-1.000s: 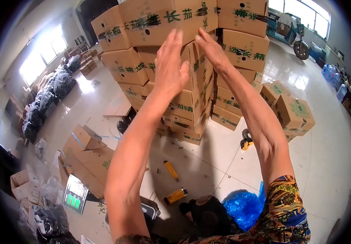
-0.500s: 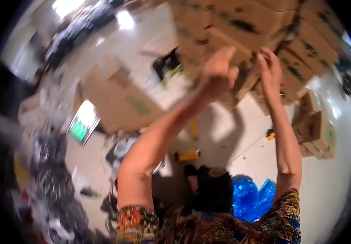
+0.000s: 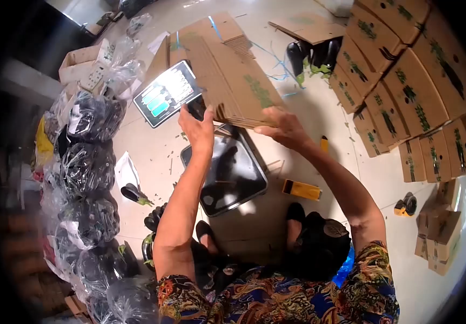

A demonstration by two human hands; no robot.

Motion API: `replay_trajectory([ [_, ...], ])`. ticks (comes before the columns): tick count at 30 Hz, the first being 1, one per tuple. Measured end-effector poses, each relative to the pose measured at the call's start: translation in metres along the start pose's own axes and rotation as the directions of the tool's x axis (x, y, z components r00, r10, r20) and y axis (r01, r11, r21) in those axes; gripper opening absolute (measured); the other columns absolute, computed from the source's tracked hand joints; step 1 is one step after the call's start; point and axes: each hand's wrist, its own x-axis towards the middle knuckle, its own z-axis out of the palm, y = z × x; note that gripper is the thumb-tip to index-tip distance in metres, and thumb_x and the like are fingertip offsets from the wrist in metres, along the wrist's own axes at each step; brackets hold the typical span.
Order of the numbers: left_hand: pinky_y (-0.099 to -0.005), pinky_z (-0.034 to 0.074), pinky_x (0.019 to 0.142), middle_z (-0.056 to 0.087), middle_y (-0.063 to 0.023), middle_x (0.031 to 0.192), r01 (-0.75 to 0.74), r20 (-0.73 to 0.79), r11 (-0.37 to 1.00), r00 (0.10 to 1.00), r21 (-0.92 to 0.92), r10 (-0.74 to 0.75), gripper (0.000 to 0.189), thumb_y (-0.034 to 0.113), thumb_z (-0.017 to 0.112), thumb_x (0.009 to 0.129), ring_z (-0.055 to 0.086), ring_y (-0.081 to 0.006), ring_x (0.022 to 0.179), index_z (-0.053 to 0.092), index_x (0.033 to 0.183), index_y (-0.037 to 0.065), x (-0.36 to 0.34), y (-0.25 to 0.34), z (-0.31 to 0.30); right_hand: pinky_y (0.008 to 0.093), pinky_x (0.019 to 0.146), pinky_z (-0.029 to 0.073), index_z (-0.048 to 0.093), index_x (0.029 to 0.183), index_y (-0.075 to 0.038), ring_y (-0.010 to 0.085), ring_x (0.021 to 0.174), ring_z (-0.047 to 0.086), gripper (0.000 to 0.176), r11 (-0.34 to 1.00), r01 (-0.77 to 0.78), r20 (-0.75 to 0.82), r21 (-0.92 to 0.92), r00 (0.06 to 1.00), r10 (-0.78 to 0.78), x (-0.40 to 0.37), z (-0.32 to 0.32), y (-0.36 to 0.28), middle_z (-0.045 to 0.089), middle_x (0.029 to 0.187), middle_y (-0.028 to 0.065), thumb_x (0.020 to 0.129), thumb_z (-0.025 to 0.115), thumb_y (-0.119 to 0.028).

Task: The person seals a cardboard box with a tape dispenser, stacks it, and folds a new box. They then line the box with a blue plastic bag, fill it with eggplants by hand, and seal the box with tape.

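Observation:
A stack of flattened cardboard point(image 3: 219, 70) lies ahead of me, its near edge between my hands. My left hand point(image 3: 198, 127) is closed at the left corner of that edge, beside a lit display point(image 3: 169, 93). My right hand point(image 3: 286, 128) is closed round the right corner, thumb below and fingers on top. Just under the cardboard's near edge, a dark platform with a metal rim point(image 3: 233, 175) rests on the floor.
Stacked printed cartons point(image 3: 411, 86) stand at the right. Bagged dark goods point(image 3: 89, 167) line the left. Eggplants point(image 3: 314, 56) lie at the back. A yellow box point(image 3: 302, 190), a tape roll point(image 3: 406, 204) and smaller cartons point(image 3: 442, 229) are on the floor.
The view has turned toward the right-hand side of the earlier scene's left. Both hands have left the stacked cartons and now grip the flattened cardboard's near edge.

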Motion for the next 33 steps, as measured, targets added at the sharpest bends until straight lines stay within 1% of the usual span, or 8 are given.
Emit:
replay_trajectory([
  [3,-0.0372,0.038,0.102,0.048,-0.0254,0.131,0.346,0.345,0.845,0.915,-0.407,-0.208,0.083,0.031,0.077,0.075,0.049,-0.0329,0.120,0.037,0.132,-0.013,0.015,-0.011,0.009,0.0418,0.086,0.050,0.058,0.116,0.003,0.0440,0.102,0.060,0.065,0.995,0.095,-0.113,-0.016,0.989,-0.096,0.029,0.038,0.001,0.060,0.115,0.0281,0.072,0.079,-0.039],
  [5,-0.0346,0.044,0.095,0.058,-0.0211,0.121,0.442,0.476,0.826,0.843,-0.349,-0.250,0.086,0.031,0.079,0.071,0.058,-0.0287,0.110,0.036,0.135,-0.007,0.017,-0.019,0.027,0.0406,0.074,0.051,0.058,0.114,-0.001,0.0383,0.083,0.063,0.057,0.994,0.109,-0.124,-0.011,0.986,-0.109,0.043,0.051,0.005,0.065,0.092,0.0224,0.071,0.080,-0.032],
  [8,-0.0341,0.049,0.087,0.054,-0.0185,0.123,0.309,0.341,0.890,0.920,-0.334,-0.191,0.083,0.023,0.081,0.070,0.058,-0.0269,0.105,0.036,0.136,-0.001,0.005,-0.012,0.054,0.0389,0.059,0.048,0.059,0.101,-0.003,0.0332,0.061,0.059,0.039,0.991,0.088,-0.020,-0.102,0.996,-0.090,0.055,0.045,0.008,0.062,0.069,0.0160,0.071,0.078,-0.019],
  [15,-0.0374,0.044,0.096,0.054,-0.0205,0.124,0.250,0.266,0.951,0.944,-0.183,-0.197,0.090,0.022,0.081,0.067,0.056,-0.0307,0.111,0.031,0.139,0.001,0.000,0.000,0.050,0.0408,0.059,0.049,0.060,0.095,0.001,0.0365,0.065,0.063,0.026,0.974,0.113,-0.047,-0.198,0.991,-0.125,0.058,0.007,0.031,0.063,0.072,0.0198,0.072,0.066,-0.008],
  [21,-0.0358,0.043,0.097,0.052,-0.0198,0.126,0.201,0.240,0.950,0.960,-0.240,-0.143,0.095,0.029,0.080,0.068,0.054,-0.0287,0.114,0.027,0.142,0.001,0.002,-0.003,0.054,0.0364,0.069,0.054,0.049,0.134,-0.005,0.0290,0.071,0.069,0.062,0.956,-0.157,-0.076,-0.249,0.987,0.142,-0.003,-0.109,-0.063,0.066,0.078,0.0201,0.073,0.058,-0.005],
  [22,-0.0355,0.042,0.097,0.051,-0.0187,0.127,0.255,0.295,0.917,0.942,-0.306,-0.163,0.093,0.035,0.078,0.072,0.053,-0.0275,0.114,0.027,0.143,0.002,0.003,0.001,0.050,0.0368,0.076,0.053,0.046,0.138,-0.008,0.0283,0.080,0.069,0.065,0.893,-0.373,-0.017,-0.254,0.924,0.381,-0.009,-0.118,-0.073,0.067,0.092,0.0221,0.073,0.057,-0.005],
  [26,-0.0391,0.037,0.104,0.049,-0.0250,0.130,0.263,0.338,0.890,0.932,-0.374,-0.133,0.082,0.034,0.073,0.078,0.048,-0.0356,0.121,0.034,0.139,-0.004,0.004,-0.012,0.052,0.0470,0.076,0.048,0.052,0.117,-0.002,0.0437,0.087,0.060,0.042,0.686,-0.336,-0.076,-0.646,0.922,0.379,-0.009,-0.119,-0.001,0.064,0.090,0.0241,0.077,0.057,-0.015],
  [33,-0.0372,0.038,0.103,0.052,-0.0252,0.130,0.102,0.323,0.993,0.943,-0.065,-0.076,0.077,0.042,0.067,0.084,0.050,-0.0332,0.121,0.040,0.136,-0.007,-0.005,-0.028,0.006,0.0396,0.066,0.048,0.066,0.089,0.003,0.0295,0.067,0.063,0.031,0.767,-0.466,-0.091,-0.441,0.874,0.478,0.020,-0.136,0.014,0.064,0.072,0.0198,0.077,0.065,-0.026],
])
